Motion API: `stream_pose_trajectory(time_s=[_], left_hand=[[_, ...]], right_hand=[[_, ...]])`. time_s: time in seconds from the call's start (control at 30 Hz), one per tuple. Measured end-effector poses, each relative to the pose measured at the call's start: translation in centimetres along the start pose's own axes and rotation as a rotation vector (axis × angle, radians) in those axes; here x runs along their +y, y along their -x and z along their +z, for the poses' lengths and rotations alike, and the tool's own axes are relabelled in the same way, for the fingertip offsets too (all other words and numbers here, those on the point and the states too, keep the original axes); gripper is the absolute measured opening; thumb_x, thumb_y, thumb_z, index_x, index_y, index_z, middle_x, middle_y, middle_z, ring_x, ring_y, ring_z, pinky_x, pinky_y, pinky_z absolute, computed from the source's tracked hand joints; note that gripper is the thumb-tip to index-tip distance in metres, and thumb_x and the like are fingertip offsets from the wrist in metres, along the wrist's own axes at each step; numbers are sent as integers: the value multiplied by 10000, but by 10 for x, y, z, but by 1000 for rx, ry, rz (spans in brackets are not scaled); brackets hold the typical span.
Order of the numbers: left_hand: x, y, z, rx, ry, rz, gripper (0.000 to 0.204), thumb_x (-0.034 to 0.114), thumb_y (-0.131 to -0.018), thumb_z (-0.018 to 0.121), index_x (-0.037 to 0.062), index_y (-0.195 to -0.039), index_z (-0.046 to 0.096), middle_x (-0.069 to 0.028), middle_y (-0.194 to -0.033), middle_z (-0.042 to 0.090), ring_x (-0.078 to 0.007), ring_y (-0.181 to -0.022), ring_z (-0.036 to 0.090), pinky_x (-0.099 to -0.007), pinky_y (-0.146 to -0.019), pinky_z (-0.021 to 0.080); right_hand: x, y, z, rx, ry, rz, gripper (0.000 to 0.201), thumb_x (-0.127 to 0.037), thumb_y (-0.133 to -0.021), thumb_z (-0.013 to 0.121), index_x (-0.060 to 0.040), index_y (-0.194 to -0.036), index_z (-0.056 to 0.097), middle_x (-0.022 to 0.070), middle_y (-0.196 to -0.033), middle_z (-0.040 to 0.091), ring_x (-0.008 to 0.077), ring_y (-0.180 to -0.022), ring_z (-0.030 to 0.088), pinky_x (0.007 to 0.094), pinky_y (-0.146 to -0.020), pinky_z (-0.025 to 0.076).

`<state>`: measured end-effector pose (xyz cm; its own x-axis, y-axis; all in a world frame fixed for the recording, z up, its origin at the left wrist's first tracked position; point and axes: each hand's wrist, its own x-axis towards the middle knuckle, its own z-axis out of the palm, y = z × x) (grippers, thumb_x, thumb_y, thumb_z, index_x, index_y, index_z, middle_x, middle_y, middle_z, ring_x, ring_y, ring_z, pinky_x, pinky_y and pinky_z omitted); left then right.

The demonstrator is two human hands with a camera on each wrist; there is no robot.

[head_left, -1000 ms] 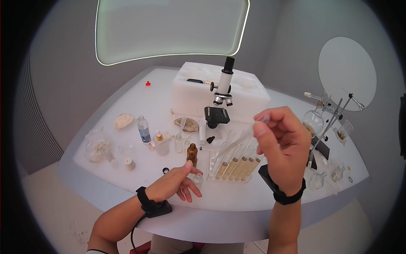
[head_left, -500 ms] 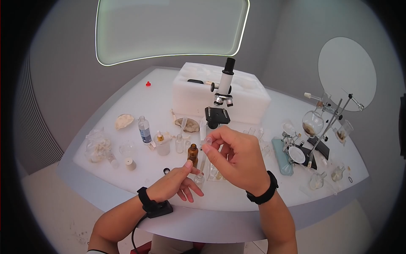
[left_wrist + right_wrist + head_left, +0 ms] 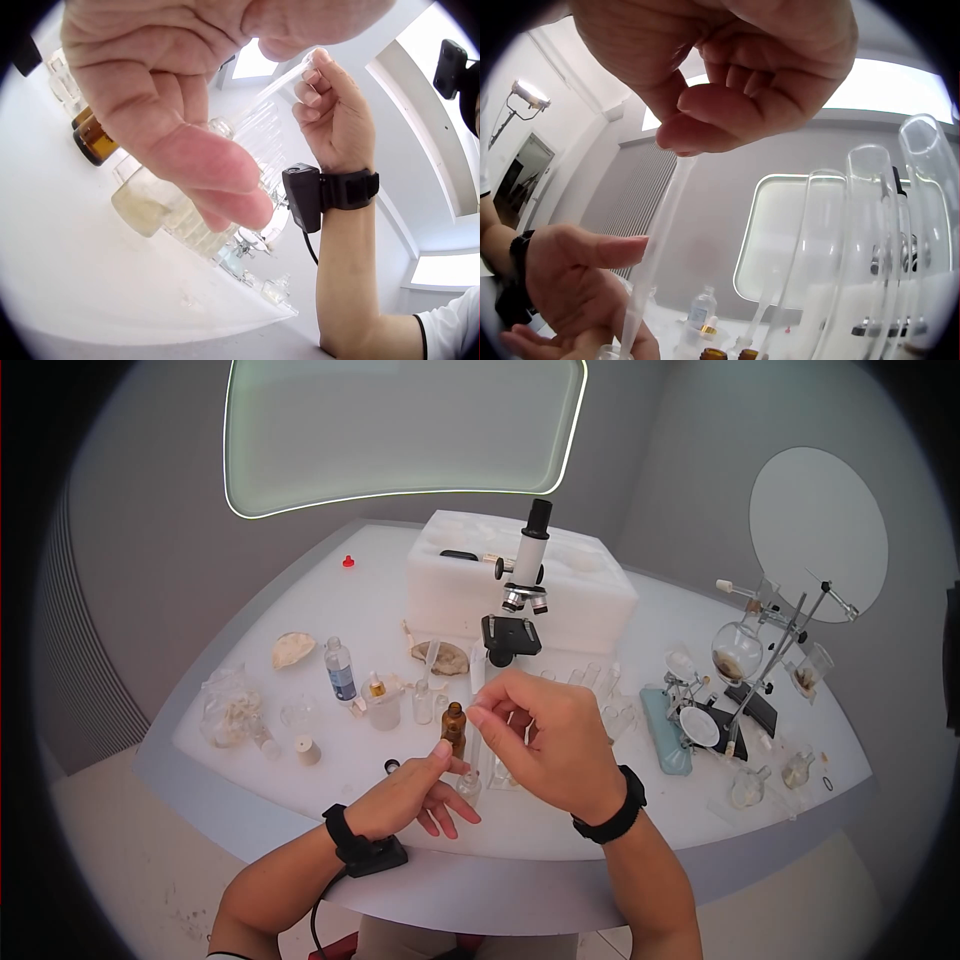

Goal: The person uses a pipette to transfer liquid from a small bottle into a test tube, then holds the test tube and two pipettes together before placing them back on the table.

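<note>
My right hand (image 3: 550,745) pinches the top of a clear, slender pipette (image 3: 664,217) between thumb and fingers. The pipette slants down, its lower end at the mouth of a small clear glass bottle (image 3: 468,785). In the left wrist view this bottle (image 3: 139,202) holds pale contents and is partly hidden behind my left fingers. My left hand (image 3: 405,795) lies beside it, thumb extended and fingers loosely bent; whether they touch the glass I cannot tell. An uncapped brown bottle (image 3: 453,728) stands just behind. Clear test tubes (image 3: 866,247) rise at the right in the right wrist view.
A microscope (image 3: 525,580) stands before a white foam block (image 3: 590,595). Left are a labelled bottle (image 3: 340,670), a beaker (image 3: 383,712) and a plastic bag (image 3: 232,710). Right are a balance (image 3: 665,730) and a round flask (image 3: 738,650) on a stand.
My right hand has moved left and down from above the test tubes, bringing the pipette over to the small bottle. My left hand has stayed almost still.
</note>
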<state>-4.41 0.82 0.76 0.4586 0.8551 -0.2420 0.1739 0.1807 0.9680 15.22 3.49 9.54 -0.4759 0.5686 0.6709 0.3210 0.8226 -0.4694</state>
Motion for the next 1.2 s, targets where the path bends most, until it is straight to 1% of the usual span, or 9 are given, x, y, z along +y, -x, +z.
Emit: stream_pose_trajectory(time_s=[0.1,0.2,0.23,0.3,0.53,0.77,0.83,1.03,1.2], left_hand=[[1,0,-1,-13,-18,-4,918,743,-948,114,-2,-1370,446,-177,-978,728,-191,-722,695,-261,-623,524],[2,0,-1,-23,-27,-5,915,743,-948,113,5,-1366,457,-173,-977,731,-184,-722,696,-255,-616,520],[2,0,-1,-23,-31,-11,912,742,-948,112,10,-1364,462,-171,-976,732,-181,-722,696,-252,-613,518],[1,-1,-2,-23,-33,-13,915,746,-946,114,11,-1365,462,-170,-974,734,-178,-722,696,-251,-611,517],[1,-2,-2,-21,-33,-23,914,752,-941,106,22,-1353,469,-167,-968,737,-182,-753,702,-252,-625,509],[1,-2,-1,-17,-46,-24,910,749,-941,90,29,-1346,474,-170,-980,735,-187,-763,702,-259,-633,508],[1,-2,-1,-15,-49,-21,908,745,-942,85,31,-1337,482,-171,-974,736,-187,-757,703,-257,-632,509],[3,-1,0,-1,-52,-19,902,740,-946,82,35,-1327,496,-166,-960,739,-187,-741,705,-254,-625,511],[2,-1,-1,-5,-52,-26,902,741,-945,84,36,-1329,495,-165,-964,739,-184,-752,706,-252,-628,509]], right_hand=[[-8,-2,-14,-1,-20,63,92,-114,-884,664,-30,-878,625,61,-705,654,144,-516,602,262,-488,438],[-8,-2,-33,154,-58,62,100,-63,-873,697,-7,-918,627,19,-713,638,44,-537,547,191,-495,410],[-7,-1,-41,153,-59,62,100,-63,-873,697,-7,-918,627,19,-713,638,44,-537,547,191,-495,410],[-9,1,-56,313,-243,88,104,-67,-893,694,-3,-932,621,7,-761,645,23,-578,542,176,-510,419],[-11,6,-100,624,-196,81,153,-164,-919,690,-25,-935,629,7,-729,620,36,-546,506,177,-481,369],[-6,5,-96,563,-206,137,132,-135,-917,691,-21,-933,625,-16,-756,618,11,-615,526,171,-520,415],[-2,5,-95,469,-194,161,127,-125,-917,692,-19,-929,623,-29,-768,614,-2,-648,527,168,-538,430],[18,1,-77,393,-230,193,132,-128,-912,692,-17,-892,624,-29,-729,613,1,-575,488,168,-520,379],[24,-2,-64,197,38,221,201,-172,-868,716,-5,-814,618,23,-620,594,50,-515,484,222,-493,373]])
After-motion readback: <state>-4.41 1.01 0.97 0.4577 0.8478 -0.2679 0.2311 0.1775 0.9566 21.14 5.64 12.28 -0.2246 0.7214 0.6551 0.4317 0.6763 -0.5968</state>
